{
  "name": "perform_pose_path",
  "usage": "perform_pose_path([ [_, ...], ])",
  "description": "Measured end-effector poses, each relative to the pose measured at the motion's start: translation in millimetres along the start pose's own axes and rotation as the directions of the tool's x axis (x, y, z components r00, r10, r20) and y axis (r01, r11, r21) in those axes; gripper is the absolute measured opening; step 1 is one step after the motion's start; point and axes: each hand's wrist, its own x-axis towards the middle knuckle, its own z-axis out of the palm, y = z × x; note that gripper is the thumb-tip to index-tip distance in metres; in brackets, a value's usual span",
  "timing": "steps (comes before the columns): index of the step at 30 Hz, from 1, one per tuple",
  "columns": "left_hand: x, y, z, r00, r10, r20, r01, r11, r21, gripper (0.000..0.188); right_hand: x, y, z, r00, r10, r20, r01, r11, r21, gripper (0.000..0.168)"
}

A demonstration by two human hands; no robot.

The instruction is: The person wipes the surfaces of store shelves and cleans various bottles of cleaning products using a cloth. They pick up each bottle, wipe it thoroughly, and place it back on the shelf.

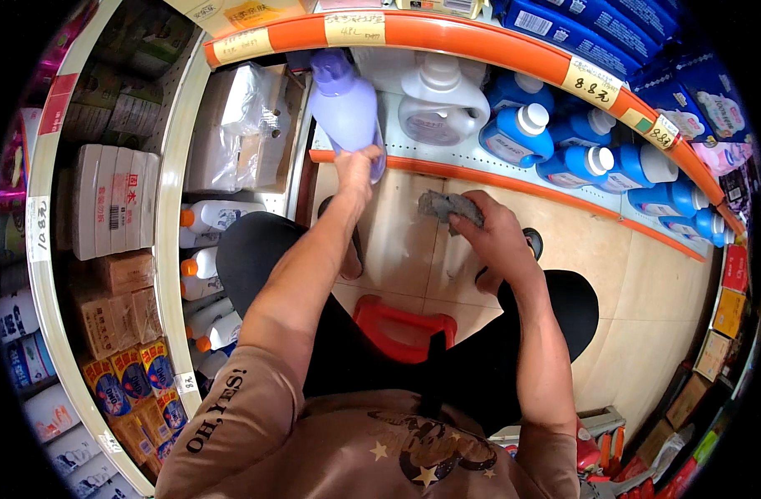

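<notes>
My left hand (355, 169) grips the lower part of a purple plastic detergent bottle (346, 109). The bottle stands out at the left end of the bottom shelf (389, 115), over its orange front edge. A crumpled grey cloth (446, 207) is pinched between the thumb and fingers of my right hand (497, 231), above the tiled floor. Behind it on the shelf is a greyish-white jug (442, 106) with a handle. To its right several blue bottles with white caps (516, 134) are lined up.
I sit low, with a red plastic stool (405, 324) between my legs. An upper shelf edge (418, 31) with price tags curves close above the bottles. Side shelves at left hold white bottles with orange caps (221, 215), cartons and packs of soap (131, 374). Boxes (729, 312) line the right side.
</notes>
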Motion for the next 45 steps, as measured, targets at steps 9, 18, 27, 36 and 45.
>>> perform_pose_path([
  [9,-46,-22,5,0.975,0.019,0.222,0.001,0.996,-0.089,0.026,24,-24,11,0.996,-0.004,-0.086,0.028,0.959,0.282,0.042],
  [18,-55,-33,-6,0.957,0.053,0.284,-0.102,0.981,0.163,0.026,110,-23,121,0.623,-0.566,-0.540,0.550,0.808,-0.211,0.050],
  [27,-39,-49,-31,0.880,0.186,0.437,-0.232,0.971,0.055,0.036,95,-18,145,0.692,-0.589,-0.418,0.436,0.802,-0.409,0.055],
  [36,-46,-39,-34,0.932,0.100,0.349,-0.267,0.838,0.475,0.051,117,-14,127,0.788,-0.139,-0.600,0.338,0.912,0.233,0.035],
  [45,-71,-12,-49,0.918,0.015,0.397,-0.164,0.925,0.344,0.039,128,-20,82,0.966,0.050,-0.253,0.208,0.426,0.881,0.025],
])
